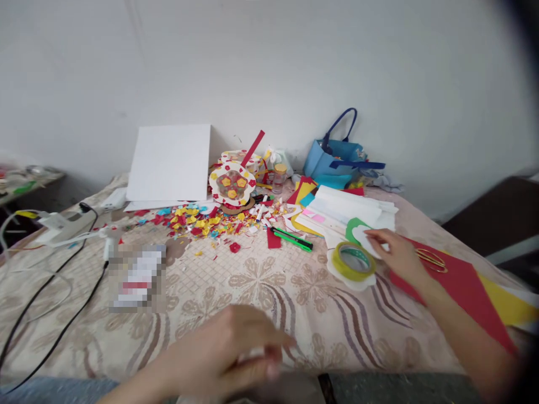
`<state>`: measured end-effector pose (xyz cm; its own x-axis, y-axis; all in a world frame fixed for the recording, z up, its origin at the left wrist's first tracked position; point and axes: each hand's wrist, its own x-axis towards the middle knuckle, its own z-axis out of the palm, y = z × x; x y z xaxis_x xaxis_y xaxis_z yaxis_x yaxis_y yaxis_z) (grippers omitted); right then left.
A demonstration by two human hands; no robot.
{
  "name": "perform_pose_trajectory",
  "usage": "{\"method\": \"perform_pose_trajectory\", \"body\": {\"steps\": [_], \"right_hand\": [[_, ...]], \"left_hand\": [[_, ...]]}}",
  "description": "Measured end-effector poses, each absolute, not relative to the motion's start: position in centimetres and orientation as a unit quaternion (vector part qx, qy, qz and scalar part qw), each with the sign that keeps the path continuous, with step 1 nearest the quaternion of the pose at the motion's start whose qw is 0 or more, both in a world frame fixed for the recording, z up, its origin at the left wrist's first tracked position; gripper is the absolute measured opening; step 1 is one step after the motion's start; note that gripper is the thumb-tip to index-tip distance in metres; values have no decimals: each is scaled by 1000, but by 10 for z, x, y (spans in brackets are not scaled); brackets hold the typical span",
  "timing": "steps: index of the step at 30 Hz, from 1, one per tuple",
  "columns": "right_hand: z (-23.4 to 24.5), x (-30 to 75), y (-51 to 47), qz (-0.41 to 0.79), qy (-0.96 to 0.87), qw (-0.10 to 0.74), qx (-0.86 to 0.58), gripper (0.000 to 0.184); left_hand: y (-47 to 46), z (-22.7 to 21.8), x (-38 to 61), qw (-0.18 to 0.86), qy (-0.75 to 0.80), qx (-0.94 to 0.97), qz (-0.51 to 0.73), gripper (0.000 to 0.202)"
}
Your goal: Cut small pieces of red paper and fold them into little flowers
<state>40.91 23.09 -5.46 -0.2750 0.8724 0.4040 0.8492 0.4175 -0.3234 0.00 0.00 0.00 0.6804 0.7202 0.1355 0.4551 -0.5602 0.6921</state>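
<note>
My right hand (398, 255) reaches out over the table and touches a white flower-shaped paper cut-out (365, 234) with its fingertips pinched together on the edge. Beside it lies a roll of yellow tape (353, 261) on another white cut-out. A green ring-shaped piece of paper (352, 224) peeks out behind. My left hand (229, 353) hovers near the table's front edge, blurred, its fingers curled around something small and white that I cannot make out.
Red sheet (458, 289) and yellow sheet (505, 306) with gold scissors (432, 260) lie right. A green cutter (292, 238), scattered paper scraps (202, 221), a decorated paper plate (231, 184), white board (170, 163), blue bag (334, 160) and a glue gun (107, 235) with cables are there.
</note>
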Motion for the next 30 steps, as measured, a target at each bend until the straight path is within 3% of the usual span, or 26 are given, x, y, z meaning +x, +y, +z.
{"method": "perform_pose_trajectory", "body": {"steps": [3, 7, 12, 14, 17, 20, 23, 26, 30], "right_hand": [[-65, 318, 231, 1, -883, 214, -419, 29], [-92, 245, 246, -72, -887, 112, -442, 29], [-115, 234, 264, -84, -892, 116, -429, 17], [-119, 240, 266, -75, -884, 157, -434, 17], [-118, 248, 261, 47, -824, 264, -500, 27], [-108, 250, 247, 329, -722, 337, -507, 34], [-97, 246, 230, 524, -652, 331, -437, 36], [-97, 243, 223, 542, -650, 331, -417, 37], [-113, 246, 227, 415, -719, 317, -459, 25]], "left_hand": [[49, -12, 5, 322, 383, 845, 190, 29], [63, -50, -6, 307, 441, 824, 182, 28], [43, -69, -33, 304, 474, 801, 202, 28], [41, -71, -42, 305, 478, 795, 216, 28], [43, -76, -51, 303, 477, 789, 240, 28], [50, -83, -55, 306, 488, 779, 248, 27], [58, -89, -55, 310, 504, 767, 249, 28], [66, -93, -52, 306, 510, 764, 250, 29], [69, -91, -52, 279, 518, 766, 259, 28]]}}
